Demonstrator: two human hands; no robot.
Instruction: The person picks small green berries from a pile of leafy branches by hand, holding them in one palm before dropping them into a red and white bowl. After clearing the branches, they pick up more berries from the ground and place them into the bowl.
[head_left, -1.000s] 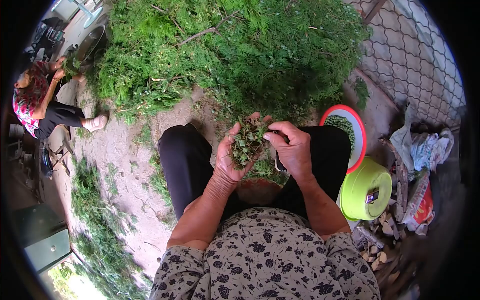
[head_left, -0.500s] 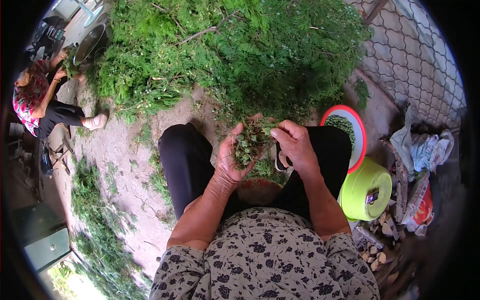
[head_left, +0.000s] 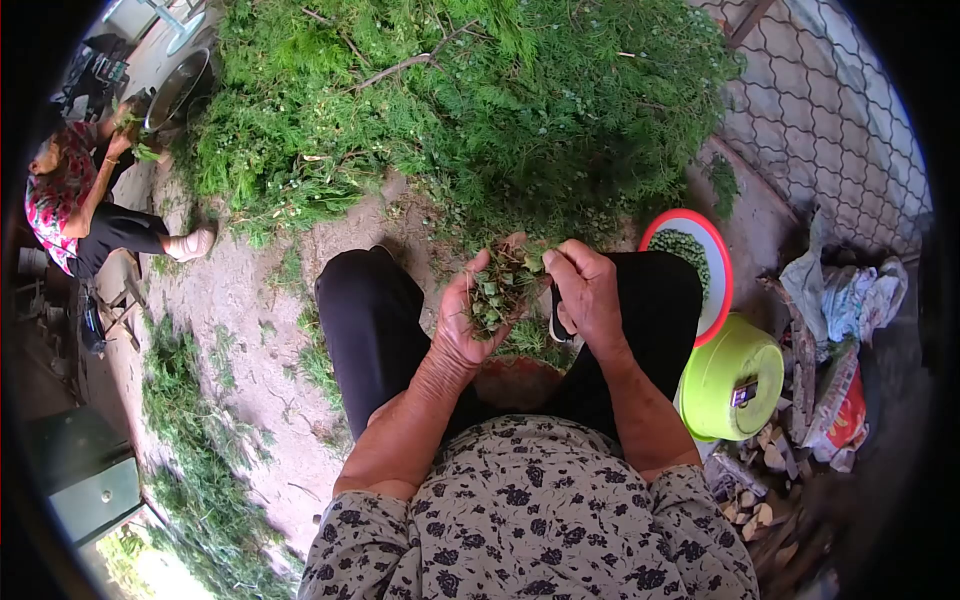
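In my left hand point(head_left: 458, 322), palm up with the fingers curled, lies a clump of small green cones and bits of twig point(head_left: 495, 295). My right hand point(head_left: 592, 295) is closed beside it, thumb and forefinger pinched at the clump's right edge on a small green sprig point(head_left: 536, 259). Both hands are above my lap, between my dark-trousered knees. Just beyond them rises a big heap of cut evergreen branches point(head_left: 450, 120), dotted with pale green cones.
To my right stands a red-rimmed white basin point(head_left: 727, 275) holding many green cones, beside a tilted lime-green tub point(head_left: 735, 380). Firewood point(head_left: 755, 515) and plastic bags point(head_left: 860, 305) lie farther right. At left, another person point(head_left: 85, 200) handles sprigs near a metal basin point(head_left: 180, 90).
My right fingers have shifted slightly at the edge of the clump. My left hand stays almost still. The other person's hands have moved a little.
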